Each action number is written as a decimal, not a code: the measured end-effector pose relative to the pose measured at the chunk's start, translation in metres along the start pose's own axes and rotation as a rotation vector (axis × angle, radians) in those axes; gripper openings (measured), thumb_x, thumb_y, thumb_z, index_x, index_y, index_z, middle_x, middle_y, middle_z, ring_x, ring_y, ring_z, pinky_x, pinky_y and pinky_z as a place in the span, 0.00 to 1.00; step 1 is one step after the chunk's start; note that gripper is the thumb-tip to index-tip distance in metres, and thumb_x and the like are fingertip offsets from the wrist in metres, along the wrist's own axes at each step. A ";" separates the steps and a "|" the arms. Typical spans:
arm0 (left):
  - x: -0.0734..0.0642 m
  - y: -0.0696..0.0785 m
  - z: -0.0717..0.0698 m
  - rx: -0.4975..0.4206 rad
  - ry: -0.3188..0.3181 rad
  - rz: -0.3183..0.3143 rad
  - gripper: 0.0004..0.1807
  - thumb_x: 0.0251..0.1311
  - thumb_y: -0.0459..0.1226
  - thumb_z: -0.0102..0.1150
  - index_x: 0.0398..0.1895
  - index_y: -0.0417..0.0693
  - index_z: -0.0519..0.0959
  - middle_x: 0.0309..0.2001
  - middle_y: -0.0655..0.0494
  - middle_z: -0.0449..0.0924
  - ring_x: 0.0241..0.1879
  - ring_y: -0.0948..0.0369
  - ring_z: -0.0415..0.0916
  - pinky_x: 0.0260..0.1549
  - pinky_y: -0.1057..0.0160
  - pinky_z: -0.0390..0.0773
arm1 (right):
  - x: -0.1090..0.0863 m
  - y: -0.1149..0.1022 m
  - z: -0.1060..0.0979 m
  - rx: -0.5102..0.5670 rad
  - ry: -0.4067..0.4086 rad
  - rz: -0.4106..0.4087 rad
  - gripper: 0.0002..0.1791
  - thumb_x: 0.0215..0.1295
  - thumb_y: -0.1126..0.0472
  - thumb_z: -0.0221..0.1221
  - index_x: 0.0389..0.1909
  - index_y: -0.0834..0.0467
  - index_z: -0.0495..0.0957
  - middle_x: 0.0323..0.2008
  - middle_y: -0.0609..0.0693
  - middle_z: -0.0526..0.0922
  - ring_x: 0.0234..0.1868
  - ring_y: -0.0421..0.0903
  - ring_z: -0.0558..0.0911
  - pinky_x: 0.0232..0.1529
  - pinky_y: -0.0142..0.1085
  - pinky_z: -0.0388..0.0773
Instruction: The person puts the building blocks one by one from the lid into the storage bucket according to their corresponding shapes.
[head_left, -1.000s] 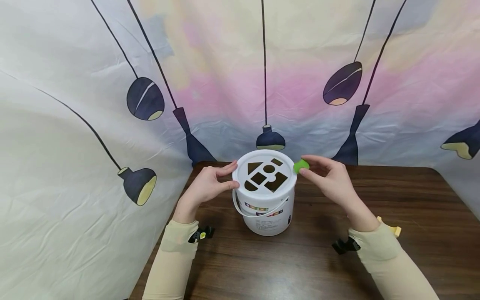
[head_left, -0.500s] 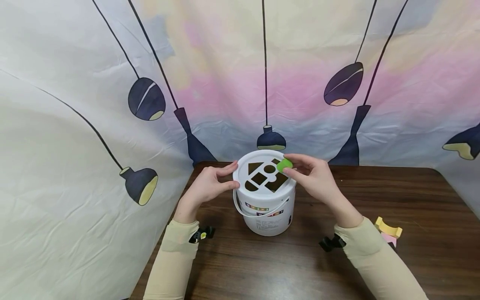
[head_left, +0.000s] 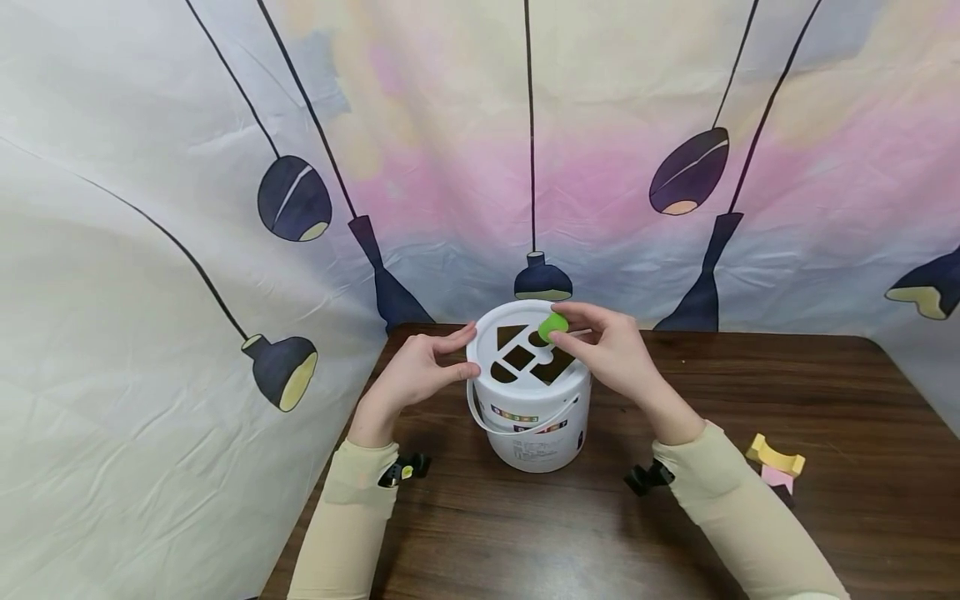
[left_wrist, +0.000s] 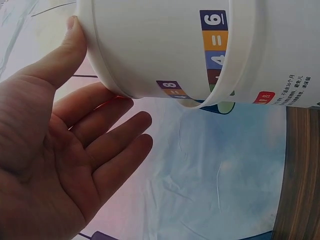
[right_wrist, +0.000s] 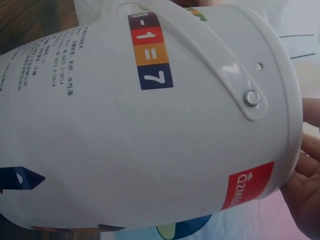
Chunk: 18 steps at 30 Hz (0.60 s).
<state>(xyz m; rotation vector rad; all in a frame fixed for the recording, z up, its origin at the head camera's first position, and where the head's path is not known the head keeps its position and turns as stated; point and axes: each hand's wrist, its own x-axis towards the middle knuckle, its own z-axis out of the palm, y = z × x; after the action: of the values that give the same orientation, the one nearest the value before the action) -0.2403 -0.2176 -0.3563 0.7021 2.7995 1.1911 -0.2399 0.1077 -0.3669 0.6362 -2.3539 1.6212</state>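
A white bucket (head_left: 525, 452) stands on the table under a white lid (head_left: 486, 337) with cut-out holes of several shapes. My left hand (head_left: 416, 367) touches the lid's left edge with thumb and fingertips. In the left wrist view, that hand's fingers (left_wrist: 117, 137) are loosely extended, the thumb against the rim. My right hand (head_left: 618, 350) pinches a small green block (head_left: 552, 327) with a rounded outline just over the round hole, partly covering it. Whether the block touches the lid, I cannot tell. The right wrist view shows mostly the bucket's side (right_wrist: 175, 130); the block is hidden there.
On the dark wooden table (head_left: 555, 542), to the right, a yellow block (head_left: 776, 456) with a curved notch lies against a pink block (head_left: 777, 478) and a dark piece (head_left: 783, 493). A patterned cloth (head_left: 450, 167) hangs behind the table. The bucket's handle (head_left: 480, 417) hangs down in front.
My right hand has carried the green block left, from beside the lid's right edge to over the round hole. My left hand stays at the lid's edge.
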 end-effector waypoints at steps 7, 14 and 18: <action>0.000 -0.001 0.001 0.008 0.003 0.004 0.38 0.62 0.47 0.78 0.75 0.53 0.75 0.74 0.64 0.73 0.75 0.57 0.67 0.66 0.47 0.75 | 0.006 -0.002 0.005 -0.060 -0.005 -0.003 0.24 0.70 0.54 0.73 0.65 0.54 0.85 0.56 0.51 0.89 0.47 0.50 0.91 0.47 0.47 0.88; 0.000 -0.001 0.001 0.007 0.002 -0.004 0.37 0.63 0.46 0.78 0.74 0.52 0.75 0.73 0.64 0.73 0.75 0.58 0.67 0.70 0.49 0.72 | 0.010 -0.005 0.009 -0.103 -0.009 -0.004 0.24 0.70 0.56 0.73 0.64 0.57 0.86 0.49 0.53 0.91 0.42 0.50 0.92 0.44 0.48 0.88; 0.001 -0.001 0.001 0.013 0.003 -0.002 0.37 0.63 0.46 0.78 0.74 0.52 0.75 0.73 0.64 0.73 0.75 0.58 0.67 0.70 0.49 0.72 | 0.010 -0.005 0.011 -0.123 -0.008 -0.005 0.24 0.69 0.56 0.74 0.64 0.57 0.86 0.47 0.53 0.91 0.41 0.50 0.92 0.44 0.48 0.88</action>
<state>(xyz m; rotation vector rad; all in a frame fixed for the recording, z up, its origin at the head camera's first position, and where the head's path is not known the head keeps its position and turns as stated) -0.2414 -0.2176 -0.3573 0.6982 2.8126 1.1758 -0.2462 0.0941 -0.3627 0.6239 -2.4325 1.4605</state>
